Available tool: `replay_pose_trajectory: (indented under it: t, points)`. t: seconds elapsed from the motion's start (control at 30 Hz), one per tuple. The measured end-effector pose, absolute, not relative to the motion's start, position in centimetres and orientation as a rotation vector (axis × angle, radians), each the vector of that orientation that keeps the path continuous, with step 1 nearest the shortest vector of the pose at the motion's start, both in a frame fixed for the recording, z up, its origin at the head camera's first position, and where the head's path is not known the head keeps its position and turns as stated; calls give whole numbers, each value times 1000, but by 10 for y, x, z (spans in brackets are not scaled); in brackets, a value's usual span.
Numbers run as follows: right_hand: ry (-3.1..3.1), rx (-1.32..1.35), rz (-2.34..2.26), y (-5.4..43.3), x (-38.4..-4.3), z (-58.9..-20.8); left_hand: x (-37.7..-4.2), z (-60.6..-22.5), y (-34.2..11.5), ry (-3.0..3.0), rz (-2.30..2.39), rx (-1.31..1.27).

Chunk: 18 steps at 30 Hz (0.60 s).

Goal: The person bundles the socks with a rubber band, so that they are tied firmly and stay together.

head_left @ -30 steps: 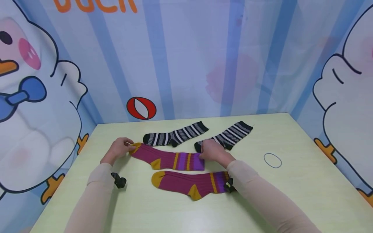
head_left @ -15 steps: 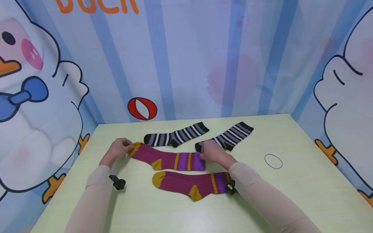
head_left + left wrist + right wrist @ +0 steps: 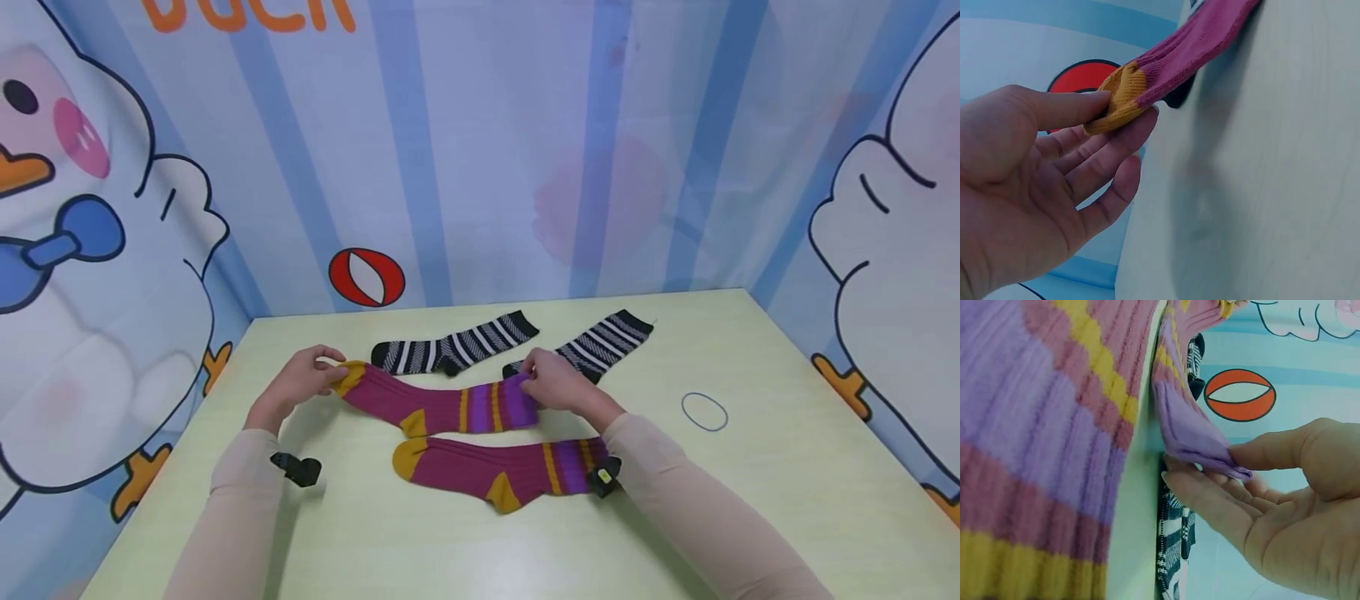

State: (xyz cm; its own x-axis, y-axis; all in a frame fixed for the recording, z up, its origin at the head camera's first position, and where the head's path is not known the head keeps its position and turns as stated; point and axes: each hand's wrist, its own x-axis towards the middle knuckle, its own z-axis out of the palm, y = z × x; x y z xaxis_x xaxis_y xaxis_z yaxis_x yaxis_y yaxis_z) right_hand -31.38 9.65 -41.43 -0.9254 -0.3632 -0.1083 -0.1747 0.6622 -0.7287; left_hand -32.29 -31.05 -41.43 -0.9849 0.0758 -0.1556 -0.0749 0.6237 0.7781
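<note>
A magenta sock (image 3: pixel 390 400) with mustard toe and heel and a purple striped cuff stretches between both hands. My left hand (image 3: pixel 298 379) pinches its toe (image 3: pixel 1124 94) between thumb and fingers, raised off the table in the left wrist view. My right hand (image 3: pixel 561 385) pinches a corner of the purple cuff (image 3: pixel 1194 434), also lifted. Just in front lies the matching magenta sock (image 3: pixel 480 468), flat, toe to the left, its cuff end partly covered by the right wrist's black camera (image 3: pixel 604 477).
Behind the held sock lie two black-and-white striped socks, one at left (image 3: pixel 457 343) and one at right (image 3: pixel 606 343), the latter partly behind the right hand. A thin blue oval outline (image 3: pixel 705 412) shows on the pale table (image 3: pixel 420 558). A cartoon-printed cloth backdrop (image 3: pixel 487 150) encloses it.
Both hands have risen slightly, lifting the sock's toe and cuff off the table. The cuff end has shifted a little right with the right hand. The other socks stay put.
</note>
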Motion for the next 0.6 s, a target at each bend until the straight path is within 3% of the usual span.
replay_pose_trajectory:
  t: [0.23, 0.6]
  points:
    - [2477, -328, -1433, 105, -309, -412, -313, -399, -302, 2664, 1327, 58]
    - [2797, -596, -1123, 128, -300, -406, -297, -393, -290, 2691, 1346, 114]
